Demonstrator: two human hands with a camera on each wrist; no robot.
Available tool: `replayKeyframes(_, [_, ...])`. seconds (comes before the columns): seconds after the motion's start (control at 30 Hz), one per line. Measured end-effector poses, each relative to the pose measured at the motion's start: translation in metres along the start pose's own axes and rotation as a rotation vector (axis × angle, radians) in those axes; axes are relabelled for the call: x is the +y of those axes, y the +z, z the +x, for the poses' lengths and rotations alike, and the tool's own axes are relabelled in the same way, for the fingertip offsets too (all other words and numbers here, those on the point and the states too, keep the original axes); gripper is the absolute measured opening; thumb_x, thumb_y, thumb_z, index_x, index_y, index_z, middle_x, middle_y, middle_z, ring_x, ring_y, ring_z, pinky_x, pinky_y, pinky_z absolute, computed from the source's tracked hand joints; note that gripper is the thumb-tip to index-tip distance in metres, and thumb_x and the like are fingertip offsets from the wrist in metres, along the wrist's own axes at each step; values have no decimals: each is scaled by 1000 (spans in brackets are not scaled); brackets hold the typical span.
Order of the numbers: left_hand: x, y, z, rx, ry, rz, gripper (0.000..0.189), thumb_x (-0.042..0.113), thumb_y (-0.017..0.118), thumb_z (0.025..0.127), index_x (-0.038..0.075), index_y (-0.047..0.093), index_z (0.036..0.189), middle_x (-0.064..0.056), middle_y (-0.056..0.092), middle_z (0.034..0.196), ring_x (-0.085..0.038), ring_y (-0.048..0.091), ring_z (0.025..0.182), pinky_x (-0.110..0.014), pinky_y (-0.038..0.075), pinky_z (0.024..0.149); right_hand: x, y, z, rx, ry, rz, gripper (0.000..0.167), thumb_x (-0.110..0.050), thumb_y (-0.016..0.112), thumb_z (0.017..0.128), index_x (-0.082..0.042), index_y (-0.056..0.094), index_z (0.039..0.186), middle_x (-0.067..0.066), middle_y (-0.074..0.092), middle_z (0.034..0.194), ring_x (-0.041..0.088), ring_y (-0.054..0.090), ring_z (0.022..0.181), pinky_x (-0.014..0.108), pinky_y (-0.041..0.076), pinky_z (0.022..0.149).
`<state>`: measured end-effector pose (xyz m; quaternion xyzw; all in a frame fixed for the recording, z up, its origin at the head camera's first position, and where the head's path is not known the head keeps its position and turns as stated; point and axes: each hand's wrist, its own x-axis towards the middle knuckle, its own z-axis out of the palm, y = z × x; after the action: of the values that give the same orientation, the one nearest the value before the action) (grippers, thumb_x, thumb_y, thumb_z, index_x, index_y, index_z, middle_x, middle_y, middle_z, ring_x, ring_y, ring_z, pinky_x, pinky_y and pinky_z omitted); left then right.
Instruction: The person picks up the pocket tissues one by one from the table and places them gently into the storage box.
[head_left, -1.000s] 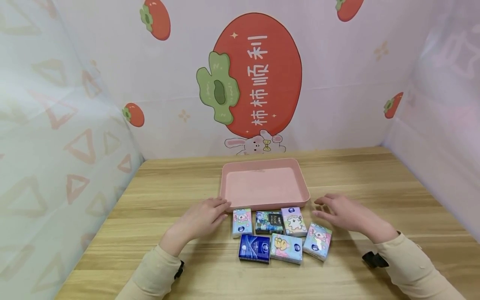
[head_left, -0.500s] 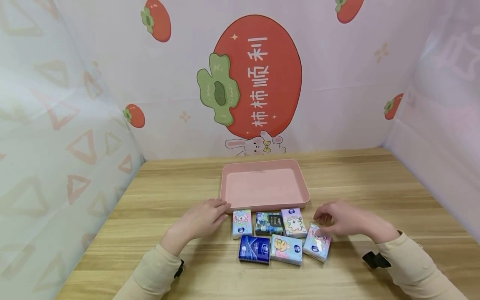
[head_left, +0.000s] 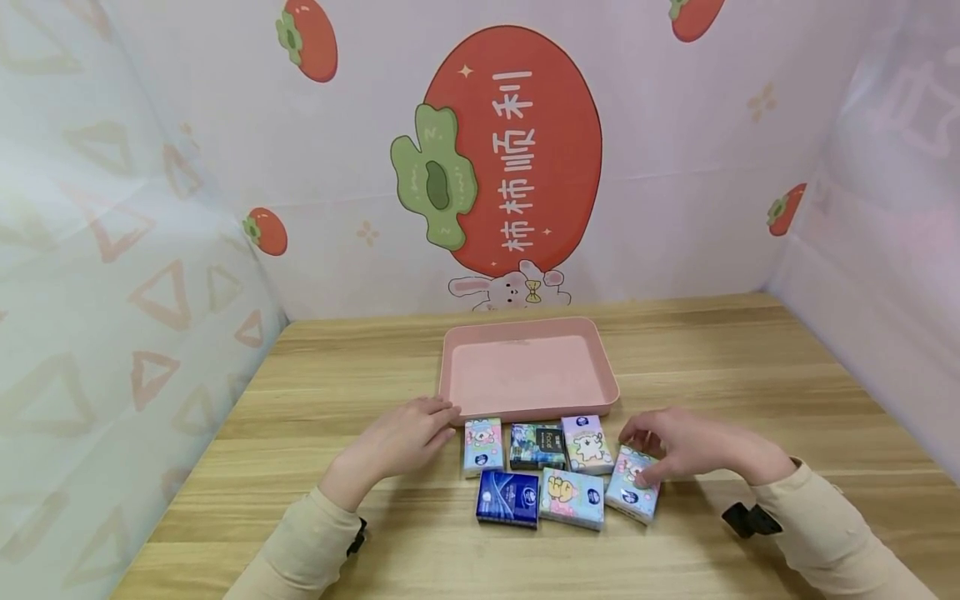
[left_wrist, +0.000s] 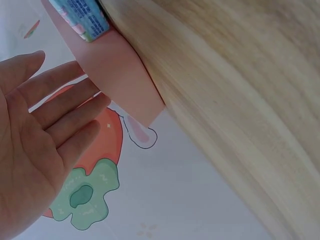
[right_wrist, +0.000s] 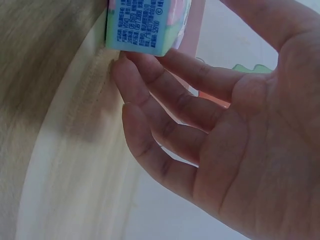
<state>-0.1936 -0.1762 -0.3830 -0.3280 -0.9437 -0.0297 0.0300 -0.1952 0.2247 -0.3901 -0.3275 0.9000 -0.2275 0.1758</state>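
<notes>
Several small tissue packs lie in two loose rows on the table in the head view. My right hand is at the rightmost one, a light-blue tissue pack; the thumb is on its top and curled fingers reach its far end. In the right wrist view those fingertips meet the end of the light-blue pack. My left hand has its fingers extended, fingertips at the near left corner of the pink tray. The left wrist view shows that open palm beside the tray's wall.
Beside the left fingers lies another light-blue pack. A dark floral pack and a lilac pack continue that row; nearer are a dark-blue pack and a pack with a yellow figure. A printed cloth wall rises behind the table.
My right hand has come down and nearer from beside the tray's right corner, onto the rightmost tissue pack, its fingers curling. My left hand has stayed at the tray corner.
</notes>
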Motion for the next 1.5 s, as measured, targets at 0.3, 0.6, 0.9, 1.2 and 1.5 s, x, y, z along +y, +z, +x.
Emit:
replayKeyframes(0.3, [1, -2, 0, 15, -6, -9, 37, 27, 53, 97, 6, 61, 126, -16, 59, 129, -32, 55, 121, -47, 45, 104, 3, -3, 9, -53, 38, 63, 47, -34, 80, 71, -12, 61, 107, -6, 57, 91, 10, 52, 84, 25, 49, 71])
replayKeyframes(0.6, [0, -3, 0, 15, -2, -2, 37, 27, 53, 97, 6, 61, 126, -16, 59, 129, -32, 55, 121, -47, 45, 104, 1, -4, 14, -91, 60, 125, 43, -26, 81, 69, -12, 58, 102, -1, 54, 86, 14, 49, 80, 22, 44, 65])
replayKeyframes(0.9, [0, -2, -1, 2, -2, 7, 37, 28, 52, 97, 6, 61, 126, -15, 59, 129, -32, 55, 121, -47, 46, 103, -1, -1, 16, -127, 103, 184, 50, -20, 80, 69, -7, 55, 109, 3, 54, 93, 16, 48, 86, 23, 45, 72])
replayKeyframes(1.2, [1, -3, -1, 9, 8, -6, 37, 27, 53, 97, 5, 61, 125, -16, 60, 128, -33, 55, 121, -47, 46, 102, -3, -1, 13, -134, 127, 170, 52, -21, 81, 68, -5, 54, 109, 3, 53, 89, 17, 49, 82, 24, 44, 68])
replayKeyframes(1.5, [1, -2, -1, 15, 9, -7, 36, 27, 53, 97, 6, 62, 125, -15, 61, 127, -32, 56, 120, -47, 46, 102, 0, -5, 9, -131, 102, 138, 49, -25, 80, 69, -9, 56, 109, 2, 55, 92, 15, 50, 84, 25, 45, 70])
